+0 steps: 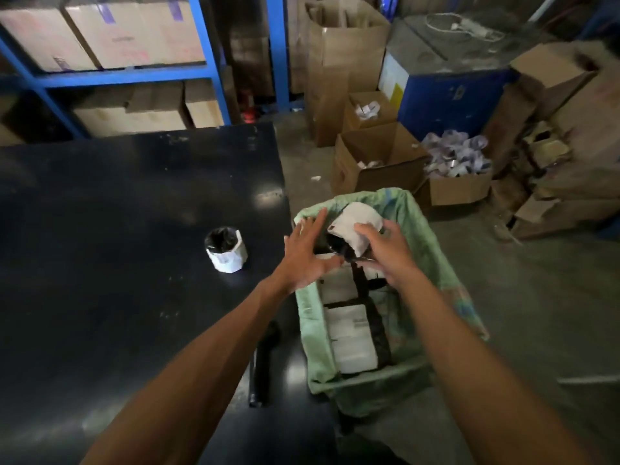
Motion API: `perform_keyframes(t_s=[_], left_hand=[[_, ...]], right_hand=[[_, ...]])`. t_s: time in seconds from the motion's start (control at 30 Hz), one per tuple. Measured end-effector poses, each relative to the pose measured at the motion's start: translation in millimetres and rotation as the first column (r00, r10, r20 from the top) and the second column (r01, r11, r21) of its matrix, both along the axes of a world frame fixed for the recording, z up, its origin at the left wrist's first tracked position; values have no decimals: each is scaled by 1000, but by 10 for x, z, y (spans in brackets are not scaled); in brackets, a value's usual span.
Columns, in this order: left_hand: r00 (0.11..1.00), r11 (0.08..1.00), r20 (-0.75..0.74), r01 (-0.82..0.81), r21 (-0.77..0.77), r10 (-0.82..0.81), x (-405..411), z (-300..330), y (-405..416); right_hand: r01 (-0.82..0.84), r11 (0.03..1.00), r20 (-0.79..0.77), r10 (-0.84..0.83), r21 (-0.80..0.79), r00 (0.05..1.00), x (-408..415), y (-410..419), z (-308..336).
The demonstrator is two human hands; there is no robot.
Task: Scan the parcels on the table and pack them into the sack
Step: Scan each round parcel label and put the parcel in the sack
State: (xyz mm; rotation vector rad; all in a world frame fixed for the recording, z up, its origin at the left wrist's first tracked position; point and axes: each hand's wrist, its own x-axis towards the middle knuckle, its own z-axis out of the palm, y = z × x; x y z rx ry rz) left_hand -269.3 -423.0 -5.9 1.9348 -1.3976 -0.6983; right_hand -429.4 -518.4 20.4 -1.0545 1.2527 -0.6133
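A green sack [432, 250] stands open on the floor against the right edge of the black table [117, 213]. Inside lie parcels with white labels [352, 337], wrapped in black. My right hand [385, 250] grips a pale grey parcel [355, 226] over the sack's mouth. My left hand [308, 253] is spread flat, fingers apart, at the sack's left rim beside that parcel, holding nothing. One small black parcel with a white label [225, 250] stands on the table left of my hands. A black handheld scanner [263, 364] lies near the table's front right edge.
Open cardboard boxes [375, 162] with white scraps sit on the floor behind the sack. A blue bin [449, 99] and more cartons stand at the right. Blue shelving [208, 72] with cartons runs behind the table.
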Motion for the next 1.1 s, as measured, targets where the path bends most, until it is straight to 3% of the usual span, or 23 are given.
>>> perform_keyframes(t_s=[0.1,0.2,0.3,0.4,0.57,0.77,0.87,1.1], left_hand=[[952,973,290,-150,174,96,-99,-140,-303],[916,941,380,-237,243,133,-112,-251,-498],[925,922,351,-256,290,146,-44,-334,-638],[901,917,406,-282,283,152,-16,-421,-682],[860,905,492,-308,293,133,-33,-506,-720],[899,921,417,-269,283,134,38,-478,-723],[867,919,495,-245,310,64,-6,-435,-739],[870,917,486,-255,305,81,0,-432,-753]], right_hand=[[-111,988,-278,77,-107,957,-333,-332,-237],[-381,919,-665,224,-98,712,-585,-476,-593],[-482,875,-793,316,31,521,-735,-559,-995],[-502,857,-813,373,117,447,-768,-631,-1359],[-493,855,-783,415,162,463,-708,-705,-1846],[-478,868,-750,405,137,522,-554,-848,-2265],[-457,877,-757,398,148,519,-514,-919,-2376],[-433,897,-752,344,87,563,-563,-805,-2629]])
